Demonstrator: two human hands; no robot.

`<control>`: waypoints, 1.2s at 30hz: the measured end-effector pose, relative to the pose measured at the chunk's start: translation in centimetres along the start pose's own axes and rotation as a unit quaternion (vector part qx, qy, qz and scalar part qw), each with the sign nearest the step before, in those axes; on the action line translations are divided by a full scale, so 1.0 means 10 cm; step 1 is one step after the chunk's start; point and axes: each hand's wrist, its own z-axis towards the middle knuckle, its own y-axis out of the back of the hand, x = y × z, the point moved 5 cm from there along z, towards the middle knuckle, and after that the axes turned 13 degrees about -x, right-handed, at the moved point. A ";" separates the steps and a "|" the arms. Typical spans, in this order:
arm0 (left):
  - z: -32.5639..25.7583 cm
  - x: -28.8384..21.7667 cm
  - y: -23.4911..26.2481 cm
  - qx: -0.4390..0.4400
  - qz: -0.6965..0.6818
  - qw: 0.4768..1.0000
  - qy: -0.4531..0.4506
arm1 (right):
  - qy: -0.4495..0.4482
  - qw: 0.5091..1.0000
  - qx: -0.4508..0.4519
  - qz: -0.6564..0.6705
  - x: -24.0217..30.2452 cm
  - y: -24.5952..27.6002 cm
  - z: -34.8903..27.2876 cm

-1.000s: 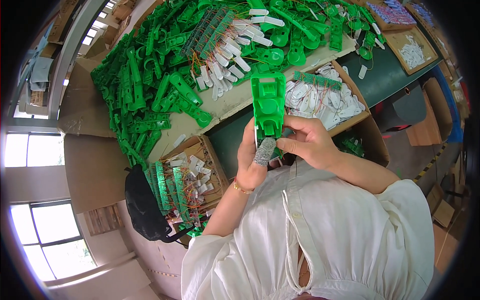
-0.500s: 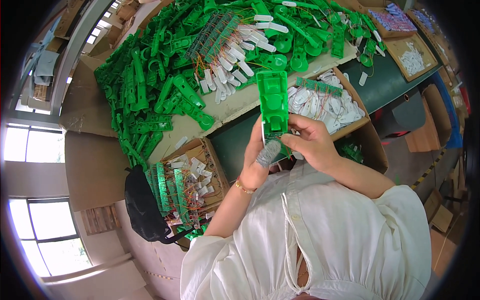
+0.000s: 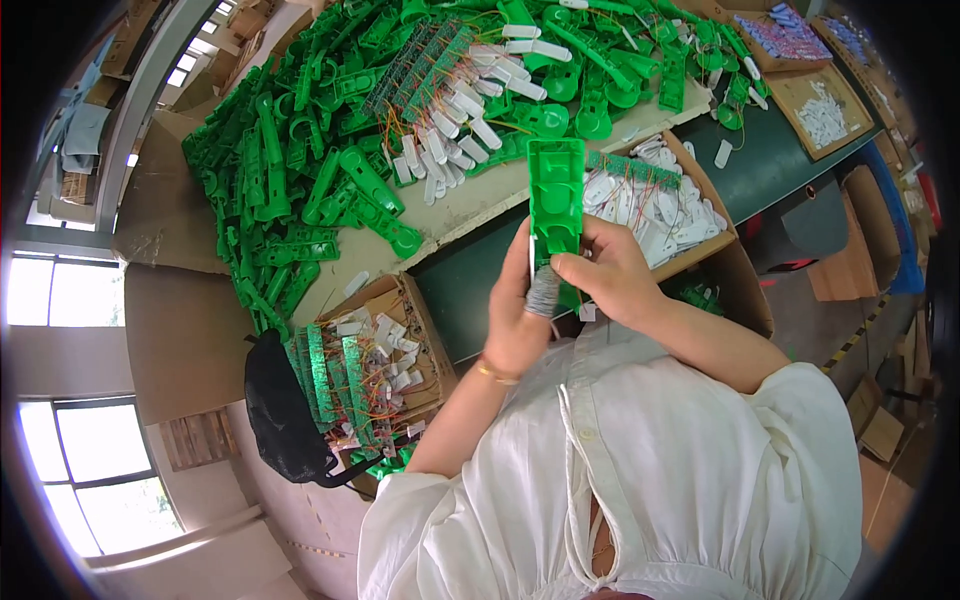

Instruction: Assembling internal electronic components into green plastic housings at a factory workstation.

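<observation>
A green plastic housing (image 3: 556, 190), open on the side facing me, stands lengthwise between my two hands in front of my chest. My left hand (image 3: 520, 310) grips its lower left side, the thumb wrapped in grey tape and pressed onto the lower end. My right hand (image 3: 612, 275) holds the lower right side, its thumb touching the inside near the bottom. The thumbs hide the housing's lower end. A small white piece (image 3: 588, 313) shows just under my right hand; what it belongs to I cannot make out.
A large heap of green housings (image 3: 290, 150) covers the cardboard-topped table beyond. On it lie circuit boards (image 3: 420, 75) wired to white tabs. Boxes of white parts (image 3: 650, 215) and wired boards (image 3: 375, 370) flank my hands. A black bag (image 3: 285, 415) hangs at left.
The housing has shifted slightly right and tilted a little. My left thumb has moved up onto its lower end, and my right thumb has shifted slightly left and upward beside it.
</observation>
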 end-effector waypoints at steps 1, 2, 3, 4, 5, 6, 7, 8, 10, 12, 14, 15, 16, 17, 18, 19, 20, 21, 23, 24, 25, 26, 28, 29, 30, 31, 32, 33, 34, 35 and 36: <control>0.04 0.04 -0.01 0.055 -0.128 0.982 0.126 | -0.054 0.998 0.016 0.020 -0.04 0.02 0.04; 0.04 -0.06 -0.05 0.084 -0.226 0.949 0.205 | -0.120 0.988 0.025 0.090 -0.09 0.02 0.07; 0.03 -0.14 -0.10 0.111 -0.320 0.898 0.280 | -0.119 0.989 0.025 0.088 -0.08 0.03 0.07; 0.01 -0.14 -0.09 0.123 -0.360 0.878 0.288 | -0.114 0.987 0.015 0.115 -0.07 0.04 0.07; 0.03 -0.06 -0.08 0.081 -0.327 0.899 0.281 | -0.109 0.984 0.005 0.144 -0.07 0.03 0.06; 0.05 0.01 -0.08 0.039 -0.292 0.916 0.274 | -0.076 0.990 0.011 0.117 -0.06 0.04 0.06; 0.03 0.00 -0.11 0.047 -0.293 0.916 0.270 | -0.077 0.990 0.010 0.117 -0.06 0.05 0.04; 0.04 0.00 -0.11 0.047 -0.293 0.916 0.271 | -0.064 0.994 0.006 0.092 -0.04 0.06 0.04; 0.06 -0.05 -0.15 0.087 -0.331 0.904 0.255 | -0.053 0.996 0.000 0.067 0.01 0.06 0.03; 0.04 -0.03 -0.15 0.103 -0.369 0.890 0.247 | -0.027 0.998 -0.015 0.063 0.09 0.03 -0.02; 0.03 -0.03 -0.15 0.126 -0.420 0.872 0.216 | -0.017 0.999 -0.011 0.045 0.08 0.03 -0.03; 0.03 -0.02 -0.16 0.125 -0.421 0.872 0.215 | -0.004 1.000 -0.008 0.027 0.07 0.03 -0.02; 0.02 -0.01 -0.16 0.108 -0.401 0.887 0.205 | -0.004 1.000 -0.007 0.027 0.05 0.04 -0.01; 0.04 0.00 -0.16 0.093 -0.380 0.899 0.195 | -0.010 1.000 0.007 0.026 0.01 0.07 0.01; 0.03 0.01 -0.12 0.063 -0.342 0.920 0.179 | -0.016 0.999 0.022 0.024 -0.01 0.09 0.02; 0.02 -0.01 -0.08 0.031 -0.258 0.952 0.163 | -0.014 0.999 0.021 0.023 0.00 0.08 0.03; 0.03 -0.03 -0.05 0.000 -0.171 0.974 0.145 | -0.021 0.997 0.014 0.071 0.02 0.07 0.03; 0.07 -0.09 -0.01 -0.018 -0.024 0.999 0.012 | -0.027 0.993 0.008 0.118 0.04 0.07 0.03; 0.09 -0.26 0.01 -0.026 0.221 0.962 -0.156 | -0.066 0.985 0.035 0.155 -0.02 0.06 0.00; 0.07 -0.21 -0.01 -0.025 0.150 0.982 -0.116 | -0.093 0.972 0.053 0.211 -0.05 0.02 -0.04; 0.05 -0.26 -0.03 -0.017 0.169 0.976 -0.135 | -0.119 0.954 0.071 0.265 -0.06 -0.02 -0.07; 0.03 -0.30 -0.06 -0.010 0.187 0.970 -0.152 | -0.121 0.955 0.063 0.262 -0.05 -0.02 -0.06; 0.01 -0.28 -0.06 0.003 0.204 0.970 -0.135 | -0.148 0.953 0.057 0.258 -0.09 0.00 -0.05; 0.01 -0.28 -0.05 -0.006 0.216 0.968 -0.131 | -0.173 0.950 0.053 0.254 -0.12 -0.01 -0.05; 0.00 -0.28 -0.03 -0.015 0.227 0.965 -0.127 | -0.175 0.950 0.052 0.254 -0.09 -0.02 -0.07; -0.02 -0.29 -0.03 -0.016 0.203 0.973 -0.109 | -0.195 0.946 0.047 0.254 -0.05 -0.04 -0.09; -0.02 -0.25 0.00 -0.016 0.202 0.973 -0.110 | -0.213 0.943 0.042 0.254 -0.02 -0.04 -0.09; -0.02 -0.19 0.06 -0.021 0.157 0.981 -0.112 | -0.212 0.943 0.043 0.253 -0.01 -0.04 -0.09; -0.01 -0.17 0.12 -0.027 0.111 0.987 -0.115 | -0.223 0.937 0.036 0.265 -0.01 -0.04 -0.08; 0.02 -0.17 0.18 -0.048 0.098 0.990 -0.090 | -0.233 0.931 0.023 0.280 -0.02 0.01 -0.07; 0.07 -0.22 0.31 -0.075 0.177 0.972 -0.134 | -0.231 0.932 0.028 0.278 -0.05 0.06 -0.07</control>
